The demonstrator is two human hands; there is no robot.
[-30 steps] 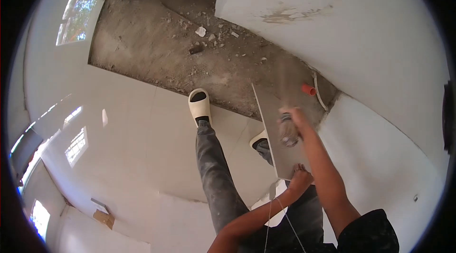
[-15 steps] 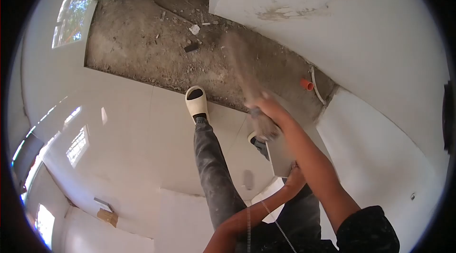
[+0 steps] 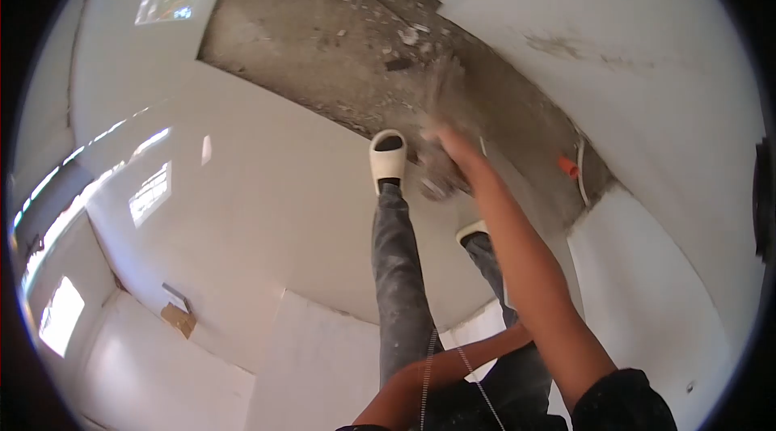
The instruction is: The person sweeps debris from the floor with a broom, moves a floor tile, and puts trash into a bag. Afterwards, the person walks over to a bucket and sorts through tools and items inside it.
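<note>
My right hand (image 3: 450,142) is stretched over the floor beyond my feet, closed round a long brownish-grey tool (image 3: 436,172). Motion smears the tool, so its kind does not show. Its far end lies over the rough ground. My left forearm (image 3: 485,348) crosses low in front of my body, and the left hand's fingers are hidden behind my right arm. Just beside that arm shows a thin pale strip of a flat panel (image 3: 508,293), mostly covered by the arm.
Smooth pale flooring (image 3: 275,188) borders rough, rubble-strewn ground (image 3: 307,43). A dark block (image 3: 398,65) and white scraps (image 3: 411,35) lie there. An orange pipe end (image 3: 568,166) stands near the right wall (image 3: 647,107). A cardboard piece (image 3: 178,319) is at the lower left.
The view has shifted, so the floor and my feet appear farther right. My right hand and the tool have swung, still blurred. My left hand, earlier seen at the panel's edge, is now hidden.
</note>
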